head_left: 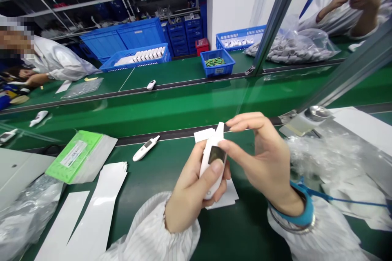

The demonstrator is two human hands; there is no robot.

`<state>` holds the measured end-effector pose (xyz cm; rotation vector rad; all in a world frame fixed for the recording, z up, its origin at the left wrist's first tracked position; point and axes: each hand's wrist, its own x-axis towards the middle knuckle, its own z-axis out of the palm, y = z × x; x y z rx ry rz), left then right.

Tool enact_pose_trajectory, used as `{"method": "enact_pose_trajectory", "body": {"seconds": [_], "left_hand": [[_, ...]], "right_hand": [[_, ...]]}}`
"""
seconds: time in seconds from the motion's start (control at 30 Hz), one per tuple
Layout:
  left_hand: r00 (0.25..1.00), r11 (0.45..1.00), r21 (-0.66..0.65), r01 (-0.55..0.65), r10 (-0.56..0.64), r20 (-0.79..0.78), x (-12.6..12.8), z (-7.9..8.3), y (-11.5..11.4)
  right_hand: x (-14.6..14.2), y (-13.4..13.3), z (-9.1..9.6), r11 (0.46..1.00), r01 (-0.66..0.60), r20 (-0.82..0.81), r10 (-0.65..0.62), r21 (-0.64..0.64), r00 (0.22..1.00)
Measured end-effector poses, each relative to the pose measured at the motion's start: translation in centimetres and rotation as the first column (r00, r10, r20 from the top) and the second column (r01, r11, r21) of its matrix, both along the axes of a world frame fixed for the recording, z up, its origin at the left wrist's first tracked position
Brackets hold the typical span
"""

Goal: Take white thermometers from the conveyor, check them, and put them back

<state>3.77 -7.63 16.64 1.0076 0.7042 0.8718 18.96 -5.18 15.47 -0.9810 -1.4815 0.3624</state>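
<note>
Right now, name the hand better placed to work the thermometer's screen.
Right, probably: the fingertips of the right hand are at the screen, while the left hand is busy gripping the white thermometer.

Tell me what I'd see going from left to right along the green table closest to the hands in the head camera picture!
Green-and-white packet → lying white thermometer → left hand holding a white device → right hand → crumpled clear plastic

The green workbench (159, 183) carries a white handheld thermometer (146, 148), long white paper strips (101, 208), a flat green-and-clear plastic packet (80, 157), and crumpled clear plastic bagging (27, 220) along its left edge.
</note>
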Motion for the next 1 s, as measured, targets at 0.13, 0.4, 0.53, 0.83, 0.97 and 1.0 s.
{"method": "enact_pose_trajectory", "body": {"seconds": [0.13, 0.4, 0.53, 0.83, 0.97, 1.0], "left_hand": [[1.000, 0.999, -0.024, -0.022, 0.022, 0.004, 0.2, 0.1, 0.0], [0.999, 0.996, -0.077, 0.052, -0.052, 0.004, 0.2, 0.0, 0.0], [0.995, 0.994, -0.060, 0.093, -0.092, 0.028, 0.2, -0.5, 0.2], [0.725, 0.905, 0.211, -0.368, 0.422, -0.545, -0.8, -1.9, 15.5], [0.454, 0.828, 0.305, -0.470, 0.523, -0.722, -3.1, -3.2, 23.8], [0.389, 0.818, 0.325, -0.475, 0.527, -0.756, -3.4, -3.6, 24.9]], "right_hand": [[-0.2, 0.3, 0.1, 0.993, -0.095, -0.066, 0.091, -0.071, 0.994], [-0.5, 0.1, 0.9, 0.944, -0.208, 0.009, 0.217, -0.256, 0.976], [-0.2, 1.3, 0.2, 0.962, -0.149, -0.028, 0.146, -0.229, 0.989], [2.9, 0.5, 2.0, 0.959, 0.192, -0.243, -0.241, -0.206, 0.940], [3.9, -0.4, 2.4, 0.951, 0.289, -0.337, -0.310, -0.111, 0.889], [4.1, -0.4, 2.2, 0.947, 0.306, -0.338, -0.321, -0.099, 0.885]]}}
